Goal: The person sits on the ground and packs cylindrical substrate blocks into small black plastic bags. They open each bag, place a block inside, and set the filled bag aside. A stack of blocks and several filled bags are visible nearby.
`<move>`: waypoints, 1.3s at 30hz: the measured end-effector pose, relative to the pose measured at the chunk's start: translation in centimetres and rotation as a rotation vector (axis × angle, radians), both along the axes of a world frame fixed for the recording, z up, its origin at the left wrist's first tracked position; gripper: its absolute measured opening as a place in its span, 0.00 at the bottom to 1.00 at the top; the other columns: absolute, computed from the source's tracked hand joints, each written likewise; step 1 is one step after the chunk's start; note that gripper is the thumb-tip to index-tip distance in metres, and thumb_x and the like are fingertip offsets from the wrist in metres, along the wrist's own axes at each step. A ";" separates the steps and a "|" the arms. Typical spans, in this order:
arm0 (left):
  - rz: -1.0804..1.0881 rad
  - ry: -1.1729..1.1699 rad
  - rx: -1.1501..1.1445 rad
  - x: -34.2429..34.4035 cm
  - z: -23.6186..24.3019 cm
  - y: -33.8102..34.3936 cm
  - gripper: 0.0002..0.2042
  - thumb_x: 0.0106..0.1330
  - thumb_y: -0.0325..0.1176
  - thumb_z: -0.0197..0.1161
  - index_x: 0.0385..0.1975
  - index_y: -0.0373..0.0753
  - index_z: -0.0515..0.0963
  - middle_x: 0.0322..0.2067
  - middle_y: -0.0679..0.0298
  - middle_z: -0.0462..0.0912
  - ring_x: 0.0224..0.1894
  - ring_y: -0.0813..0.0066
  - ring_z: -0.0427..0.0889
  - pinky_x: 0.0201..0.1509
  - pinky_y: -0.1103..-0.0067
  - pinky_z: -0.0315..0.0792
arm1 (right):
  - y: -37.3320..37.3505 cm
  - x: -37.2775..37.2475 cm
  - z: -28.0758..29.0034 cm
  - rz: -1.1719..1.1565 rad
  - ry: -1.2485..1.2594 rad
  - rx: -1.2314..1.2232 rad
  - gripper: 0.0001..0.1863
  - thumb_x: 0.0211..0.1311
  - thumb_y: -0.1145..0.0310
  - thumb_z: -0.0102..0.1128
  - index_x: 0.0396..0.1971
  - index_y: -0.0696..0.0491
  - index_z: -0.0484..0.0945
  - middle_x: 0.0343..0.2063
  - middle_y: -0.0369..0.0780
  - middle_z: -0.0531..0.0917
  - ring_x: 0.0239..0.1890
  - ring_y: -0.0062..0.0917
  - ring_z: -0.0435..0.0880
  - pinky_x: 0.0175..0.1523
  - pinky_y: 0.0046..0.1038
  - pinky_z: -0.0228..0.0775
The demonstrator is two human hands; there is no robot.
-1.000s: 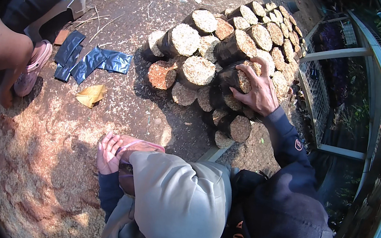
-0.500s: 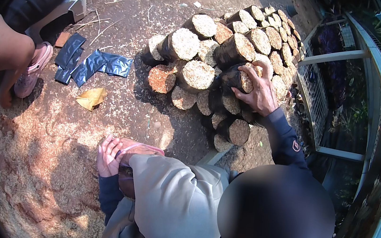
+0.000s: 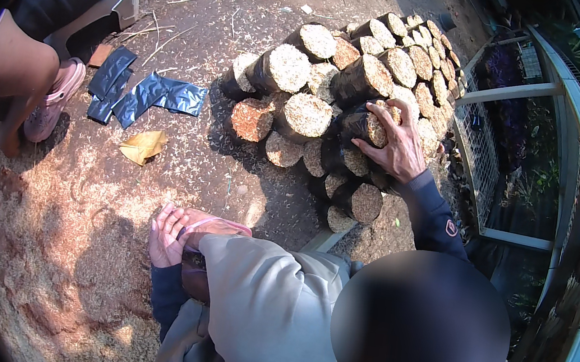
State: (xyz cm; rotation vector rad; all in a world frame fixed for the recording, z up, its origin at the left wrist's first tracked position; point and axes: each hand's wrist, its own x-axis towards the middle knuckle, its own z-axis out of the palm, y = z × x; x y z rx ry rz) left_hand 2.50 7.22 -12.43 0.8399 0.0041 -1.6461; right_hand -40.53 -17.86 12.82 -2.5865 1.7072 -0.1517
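My right hand (image 3: 398, 141) grips a black plastic bag packed with sawdust (image 3: 363, 126), thumb and fingers spread around its filled end. That bag lies on the pile of similar sawdust-filled bags (image 3: 306, 116), some with pale tops and some reddish. By my bent knee, my left hand (image 3: 168, 235) rests palm up beside my pink shoe (image 3: 216, 224). Its fingers are loosely curled and apart, and no object shows in it.
Flat black plastic bags (image 3: 147, 97) lie on the ground near a dry yellow leaf (image 3: 143, 146). Another person's leg (image 3: 25, 69) and pink shoe are at the left, above loose sawdust (image 3: 44, 238). A pale frame with wire mesh (image 3: 560, 90) borders the right.
The whole view has shifted slightly. My right hand stays on the same sawdust bag, and my left hand keeps its place by my knee.
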 end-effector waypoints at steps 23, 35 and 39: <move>-0.015 -0.054 0.003 -0.3 0.7 -0.3 0.37 0.77 0.58 0.51 0.73 0.34 0.58 0.61 0.53 0.74 0.62 0.63 0.77 0.61 0.66 0.81 | 2.9 -0.8 -1.7 0.012 0.165 -0.177 0.39 0.64 0.53 0.70 0.72 0.49 0.67 0.69 0.47 0.73 0.72 0.40 0.70 0.72 0.42 0.61; 0.000 -0.034 0.003 0.0 0.3 -0.1 0.36 0.77 0.57 0.52 0.73 0.34 0.58 0.61 0.53 0.75 0.62 0.63 0.77 0.61 0.66 0.81 | 3.0 -1.5 -2.0 -0.004 0.201 -0.139 0.42 0.64 0.49 0.69 0.74 0.47 0.64 0.73 0.45 0.68 0.75 0.38 0.65 0.76 0.44 0.56; 0.000 -0.032 -0.002 0.0 0.1 -0.1 0.37 0.77 0.57 0.52 0.73 0.34 0.58 0.61 0.52 0.75 0.62 0.63 0.78 0.61 0.66 0.81 | 3.2 -1.7 -1.8 -0.013 0.147 -0.139 0.43 0.62 0.48 0.70 0.74 0.47 0.65 0.74 0.44 0.67 0.76 0.38 0.63 0.77 0.44 0.55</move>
